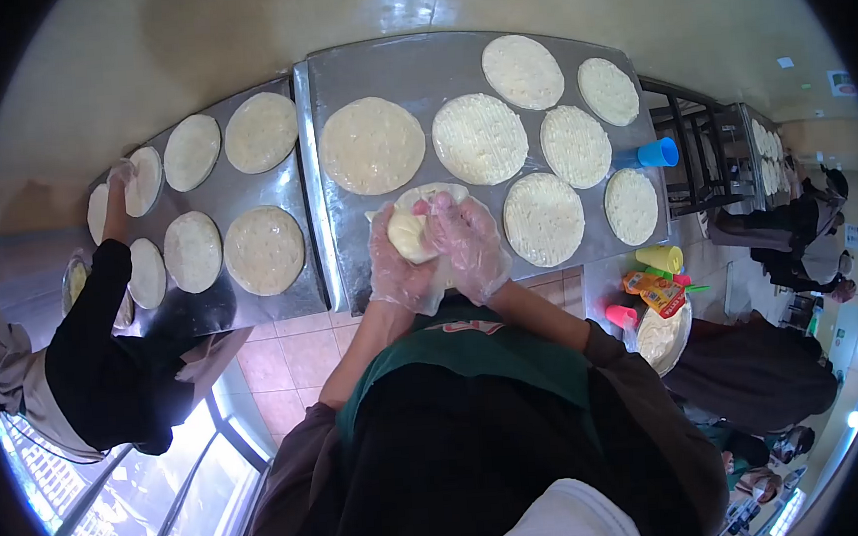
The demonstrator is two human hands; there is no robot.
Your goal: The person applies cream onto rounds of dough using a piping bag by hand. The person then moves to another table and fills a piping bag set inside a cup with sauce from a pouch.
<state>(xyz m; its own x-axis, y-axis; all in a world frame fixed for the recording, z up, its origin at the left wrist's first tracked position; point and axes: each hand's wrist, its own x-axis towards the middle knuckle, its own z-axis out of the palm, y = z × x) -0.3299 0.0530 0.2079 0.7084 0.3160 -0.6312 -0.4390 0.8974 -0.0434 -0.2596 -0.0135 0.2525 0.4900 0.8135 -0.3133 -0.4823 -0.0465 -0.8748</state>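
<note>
A smooth, pale lump of soft dough or cheese (408, 238) sits in my left hand (398, 273), the fingers curled round it. My right hand (469, 241) presses against the lump's right side with its fingers bunched together. Both hands wear clear plastic gloves. Beneath them, a round dough base (441, 191) lies at the near edge of the metal table (387, 69), mostly hidden by the hands. Just beyond are a plain dough base (372, 146) and a base covered with a white, ridged layer (480, 139).
Several white-topped rounds, including one (544, 219), lie to the right near a blue cup (658, 153). On a second metal table (258, 195) at left, a co-worker's gloved hand (122, 174) touches a round. At lower right, an orange packet (655, 293) lies by a large bowl (665, 340).
</note>
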